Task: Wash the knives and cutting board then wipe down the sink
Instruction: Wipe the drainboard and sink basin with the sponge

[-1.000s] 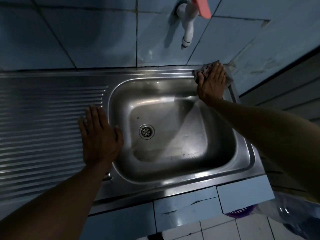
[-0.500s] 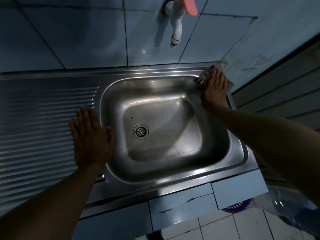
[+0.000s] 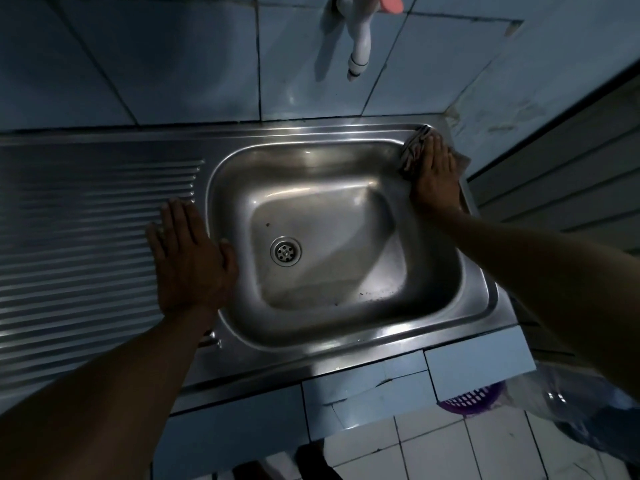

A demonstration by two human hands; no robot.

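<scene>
The right hand [image 3: 437, 174] lies flat, fingers straight and together, pressing a cloth [image 3: 414, 147] onto the rim of the sink [image 3: 311, 133] at about two o'clock from the drain [image 3: 285, 251]. It pins the cloth under the palm rather than gripping it; crumpled folds stick out past the fingertips and a corner shows on the far side of the hand. The left hand [image 3: 190, 258] is also spread flat and holds nothing, resting at nine o'clock on the edge of the ribbed draining board [image 3: 86, 237], its thumb just at the basin's lip, apparently bracing the body.

No knives or cutting board appear in view, so the work looks to be in its last stage, wiping down the sink. The basin floor shows dark specks near five o'clock from the drain, which suggests the bowl has yet to be wiped.

The cloth looks soft, light and limp, probably damp, so it will bunch and slide under the hand unless the palm keeps weight on it. A flat palm over its middle suits the rim; for the curved basin walls, gathering it into a wad in the fingers would likely follow the shape better. The steel looks smooth and shiny, likely slick when wet, so the bracing hand may slip.

A white tap [image 3: 358, 39] hangs at twelve o'clock, with no water visible.
</scene>
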